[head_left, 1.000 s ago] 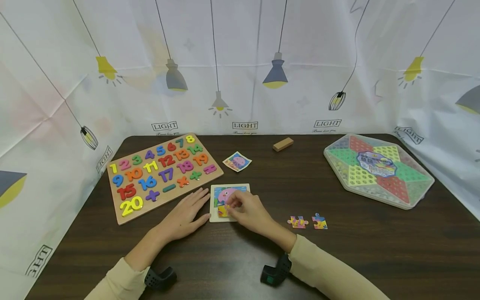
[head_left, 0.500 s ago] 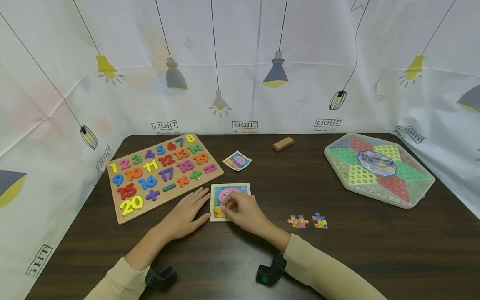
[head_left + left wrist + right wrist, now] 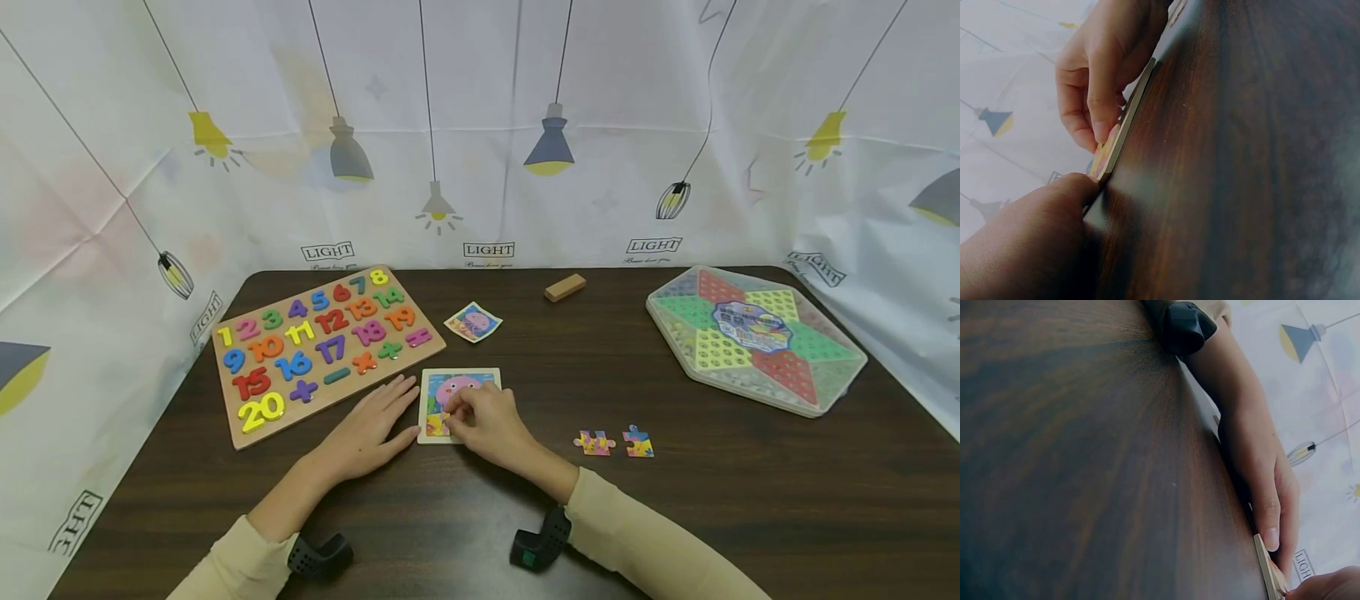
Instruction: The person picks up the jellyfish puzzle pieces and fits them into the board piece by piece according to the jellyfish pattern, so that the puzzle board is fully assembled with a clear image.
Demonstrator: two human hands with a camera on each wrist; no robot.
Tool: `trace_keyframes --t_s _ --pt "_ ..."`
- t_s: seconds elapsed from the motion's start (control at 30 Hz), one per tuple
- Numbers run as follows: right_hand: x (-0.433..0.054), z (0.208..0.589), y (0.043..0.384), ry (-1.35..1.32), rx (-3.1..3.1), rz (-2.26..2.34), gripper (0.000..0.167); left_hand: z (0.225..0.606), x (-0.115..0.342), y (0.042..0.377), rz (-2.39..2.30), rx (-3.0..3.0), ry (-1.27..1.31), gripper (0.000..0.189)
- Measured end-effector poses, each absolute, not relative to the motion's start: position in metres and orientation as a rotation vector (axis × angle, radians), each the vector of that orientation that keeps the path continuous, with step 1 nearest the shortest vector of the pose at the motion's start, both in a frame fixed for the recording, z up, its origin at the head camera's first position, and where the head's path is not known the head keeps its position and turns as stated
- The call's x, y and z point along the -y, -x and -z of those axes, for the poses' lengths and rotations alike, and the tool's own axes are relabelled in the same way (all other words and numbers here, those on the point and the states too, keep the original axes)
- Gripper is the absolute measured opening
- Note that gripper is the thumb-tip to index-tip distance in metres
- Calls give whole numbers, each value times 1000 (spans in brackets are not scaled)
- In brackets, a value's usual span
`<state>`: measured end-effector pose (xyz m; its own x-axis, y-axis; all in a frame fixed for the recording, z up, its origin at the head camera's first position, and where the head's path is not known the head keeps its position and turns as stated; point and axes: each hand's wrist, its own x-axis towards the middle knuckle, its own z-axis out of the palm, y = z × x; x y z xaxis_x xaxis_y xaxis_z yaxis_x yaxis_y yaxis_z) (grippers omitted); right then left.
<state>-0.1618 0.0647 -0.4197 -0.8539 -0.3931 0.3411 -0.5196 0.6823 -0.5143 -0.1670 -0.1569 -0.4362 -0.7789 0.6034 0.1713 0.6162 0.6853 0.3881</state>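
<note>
Right hand [image 3: 487, 422] curled, thumb and fingertips pinching a yellow puzzle piece [image 3: 436, 425], flatter in the puzzle board [image 3: 423, 400] than a second ago, left hand [image 3: 372, 425] unmoved, fingers spread, touching the board's edge.

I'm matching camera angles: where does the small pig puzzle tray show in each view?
Head: the puzzle tray lies just left of centre, below the middle.
Left wrist: puzzle tray edge-on, left of centre.
Right wrist: puzzle tray edge-on, bottom right.
Shared landmark: left hand, thumb at its edge.
</note>
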Motion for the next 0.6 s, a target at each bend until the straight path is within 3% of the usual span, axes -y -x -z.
trace_keyframes --t_s 0.6 --pt "-64 418 161 -764 2669 -847 8 436 157 167 679 2859 1037 61"
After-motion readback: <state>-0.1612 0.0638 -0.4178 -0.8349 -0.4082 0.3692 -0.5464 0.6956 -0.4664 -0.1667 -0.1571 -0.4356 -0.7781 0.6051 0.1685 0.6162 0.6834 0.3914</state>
